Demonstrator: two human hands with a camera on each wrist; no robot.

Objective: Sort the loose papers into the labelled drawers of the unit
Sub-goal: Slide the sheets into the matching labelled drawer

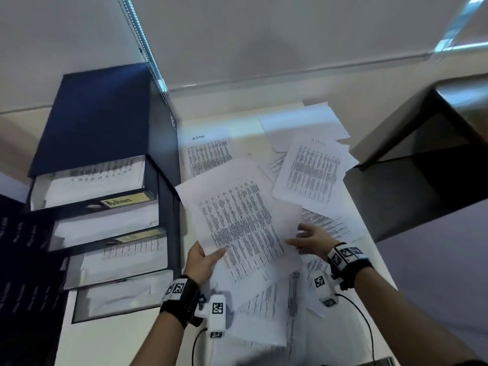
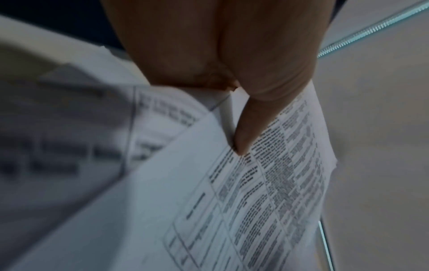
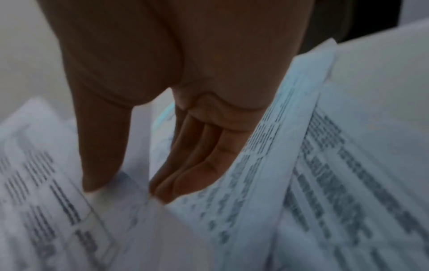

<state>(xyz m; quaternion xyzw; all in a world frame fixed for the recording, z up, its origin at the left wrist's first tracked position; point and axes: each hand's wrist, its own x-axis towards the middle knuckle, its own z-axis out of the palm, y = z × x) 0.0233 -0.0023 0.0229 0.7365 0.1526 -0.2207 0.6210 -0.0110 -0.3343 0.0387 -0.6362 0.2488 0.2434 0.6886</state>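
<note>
A dark blue drawer unit (image 1: 105, 114) stands at the left with several drawers pulled out and papers inside; the top one carries an "Admin" label (image 1: 120, 201). My left hand (image 1: 203, 257) pinches the lower left edge of a printed sheet (image 1: 237, 220), lifted above the pile. The thumb (image 2: 241, 144) lies on top of that sheet (image 2: 267, 192); the fingers are hidden beneath. My right hand (image 1: 306, 239) holds the sheet's right edge. There the thumb (image 3: 99, 179) rests on the sheet (image 3: 58, 201) and the straight fingers' tips (image 3: 167, 190) slip under its edge.
Loose printed papers (image 1: 311, 170) cover the white table (image 1: 111, 347), one headed "Admin" (image 1: 208, 154) beside the unit. A dark desk (image 1: 422, 180) borders the table on the right. Wrist-camera cables (image 1: 364, 320) trail off both arms. A wall stands behind.
</note>
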